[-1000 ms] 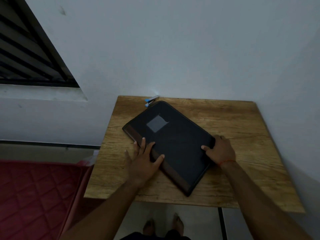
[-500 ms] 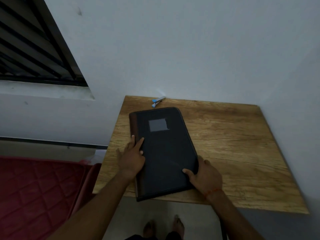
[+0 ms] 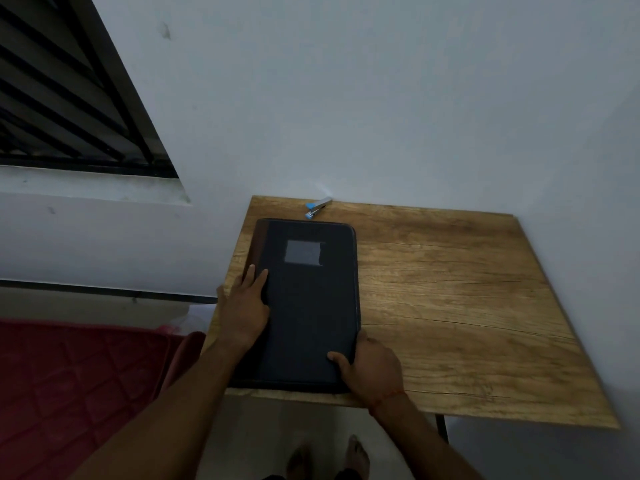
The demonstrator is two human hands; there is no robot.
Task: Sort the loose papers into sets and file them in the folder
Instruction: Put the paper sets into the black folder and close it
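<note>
A closed black folder [image 3: 308, 306] with a brown spine and a grey label patch lies lengthwise on the left part of the wooden table [image 3: 450, 306]. My left hand [image 3: 244, 306] rests flat on its left edge, fingers straight along the spine. My right hand [image 3: 370, 368] grips the folder's near right corner, thumb on the cover and fingers curled round the edge. No loose papers are in sight.
A small blue and silver stapler [image 3: 318, 206] lies at the table's far edge by the white wall. A red quilted mattress [image 3: 79, 393] sits low on the left. A barred window [image 3: 62, 98] is at upper left. My bare feet [image 3: 329, 459] show below the table.
The folder has turned clockwise from a diagonal to lie straight, its long side pointing away from me. Both hands turned with it; the right hand slid to the near right corner.
</note>
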